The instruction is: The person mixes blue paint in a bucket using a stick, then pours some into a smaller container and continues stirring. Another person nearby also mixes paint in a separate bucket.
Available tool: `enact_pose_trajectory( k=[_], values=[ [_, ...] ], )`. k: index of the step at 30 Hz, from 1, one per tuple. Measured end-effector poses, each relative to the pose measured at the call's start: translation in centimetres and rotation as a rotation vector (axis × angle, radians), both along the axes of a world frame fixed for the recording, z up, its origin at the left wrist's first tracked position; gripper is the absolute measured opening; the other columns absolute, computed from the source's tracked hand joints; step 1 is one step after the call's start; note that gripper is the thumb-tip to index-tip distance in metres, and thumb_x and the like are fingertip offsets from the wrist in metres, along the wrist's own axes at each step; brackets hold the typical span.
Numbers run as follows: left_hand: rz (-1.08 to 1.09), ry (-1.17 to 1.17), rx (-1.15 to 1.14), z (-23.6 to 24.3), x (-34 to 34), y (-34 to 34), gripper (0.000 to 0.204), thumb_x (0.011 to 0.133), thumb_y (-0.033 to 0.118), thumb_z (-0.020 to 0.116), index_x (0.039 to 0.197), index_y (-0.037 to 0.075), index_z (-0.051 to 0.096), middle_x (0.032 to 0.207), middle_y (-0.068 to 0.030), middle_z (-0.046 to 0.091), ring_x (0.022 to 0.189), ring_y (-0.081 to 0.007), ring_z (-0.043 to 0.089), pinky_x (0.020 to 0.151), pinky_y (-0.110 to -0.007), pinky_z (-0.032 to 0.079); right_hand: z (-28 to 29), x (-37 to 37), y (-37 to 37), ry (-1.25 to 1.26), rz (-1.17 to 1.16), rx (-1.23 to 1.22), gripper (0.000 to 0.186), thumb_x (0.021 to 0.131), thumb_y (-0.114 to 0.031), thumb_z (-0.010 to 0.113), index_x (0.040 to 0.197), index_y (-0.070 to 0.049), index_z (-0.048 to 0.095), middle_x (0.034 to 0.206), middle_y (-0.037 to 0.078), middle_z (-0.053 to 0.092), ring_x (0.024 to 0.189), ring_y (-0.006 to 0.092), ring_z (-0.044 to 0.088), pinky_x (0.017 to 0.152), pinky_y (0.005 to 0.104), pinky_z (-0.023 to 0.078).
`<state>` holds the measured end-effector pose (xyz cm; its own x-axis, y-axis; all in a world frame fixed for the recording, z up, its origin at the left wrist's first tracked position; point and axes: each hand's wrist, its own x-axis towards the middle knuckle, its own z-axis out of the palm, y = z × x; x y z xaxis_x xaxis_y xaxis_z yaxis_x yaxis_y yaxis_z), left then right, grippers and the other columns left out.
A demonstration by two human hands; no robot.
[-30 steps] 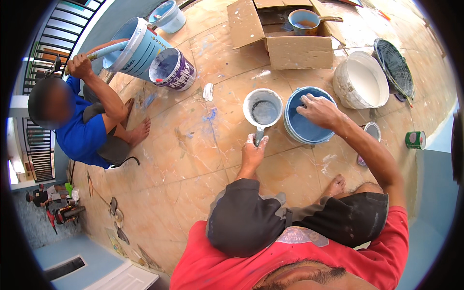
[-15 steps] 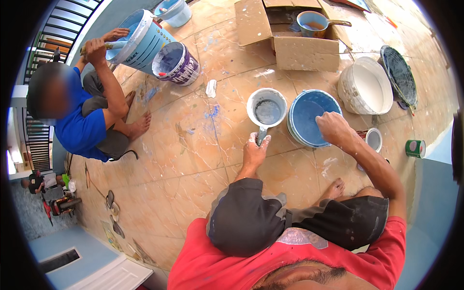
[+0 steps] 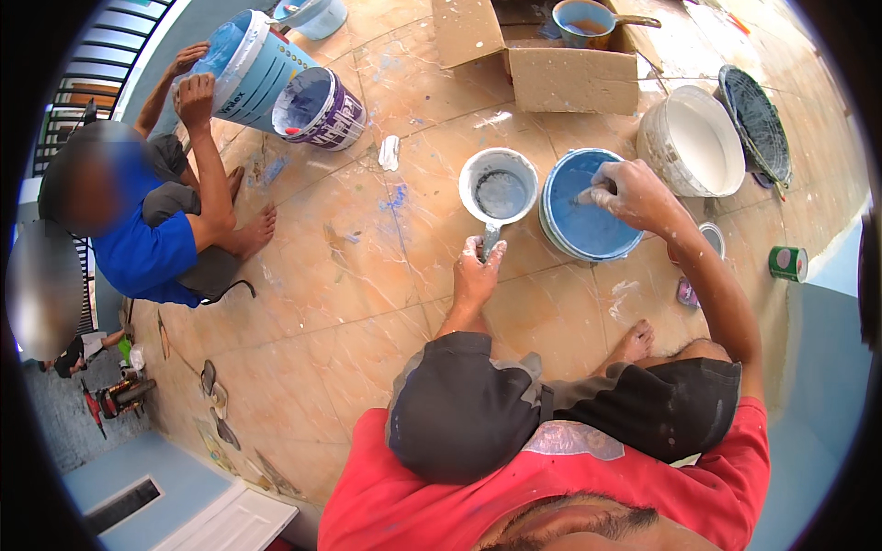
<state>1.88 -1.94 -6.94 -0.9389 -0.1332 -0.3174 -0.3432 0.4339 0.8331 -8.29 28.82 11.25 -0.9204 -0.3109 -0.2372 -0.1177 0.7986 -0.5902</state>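
The left hand (image 3: 477,275) is holding the white dipper (image 3: 502,191), handle pointing toward the person (image 3: 413,496), left of the blue paint bucket (image 3: 556,237); the nearer right hand (image 3: 636,195), half curled (contents unclear), is hanging over that bucket.

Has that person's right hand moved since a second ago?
Yes: against the blue bucket, the right hand has shifted rightward, and now appears across the right rim.

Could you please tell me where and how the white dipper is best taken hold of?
Probably by its slim handle, from the near side, lower in the picture: it juts that way from the wide, open cup, and the left hand grips it there.
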Motion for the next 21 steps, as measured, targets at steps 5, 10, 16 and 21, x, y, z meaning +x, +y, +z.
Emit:
enact_pose_trajectory(
  k=[5,10,16,21],
  values=[
    [0.032,-0.072,0.082,1.4,-0.5,0.3,0.055,0.098,0.041,0.080,0.123,-0.006,0.067,0.092,-0.0171,0.076,0.082,-0.0270,0.073,0.079,-0.041,0.057,-1.1,-0.2,0.5,0.308,0.199,0.268,0.017,0.095,-0.008,0.069,0.106,0.003,0.072,0.103,0.026,0.075,0.096,0.0413,0.075,0.085,0.0485,0.060],
    [0.058,-0.041,0.085,-0.3,-0.6,-0.2,0.053,0.098,0.038,0.080,0.123,-0.006,0.066,0.090,-0.0148,0.075,0.079,-0.0232,0.071,0.075,-0.040,0.056,-7.6,0.5,1.7,0.556,0.399,0.497,0.018,0.094,-0.005,0.067,0.110,0.001,0.070,0.106,0.022,0.073,0.098,0.0364,0.077,0.084,0.0428,0.063],
    [0.075,-0.074,0.145,0.9,-0.3,-0.1,0.046,0.101,0.033,0.079,0.122,-0.005,0.066,0.087,-0.0109,0.074,0.072,-0.0160,0.066,0.067,-0.034,0.054,-6.5,2.3,1.3,0.234,0.369,0.578,0.017,0.089,-0.002,0.071,0.106,0.003,0.072,0.098,0.021,0.076,0.092,0.0338,0.079,0.077,0.0416,0.064],
    [0.067,-0.084,0.182,0.9,-0.4,0.0,0.043,0.102,0.031,0.078,0.119,-0.005,0.065,0.083,-0.0070,0.071,0.070,-0.0130,0.064,0.063,-0.032,0.052,-4.9,2.6,0.8,0.069,0.358,0.430,0.006,0.081,-0.001,0.074,0.085,0.004,0.077,0.088,0.026,0.076,0.082,0.0375,0.079,0.073,0.0450,0.063]
  ],
)
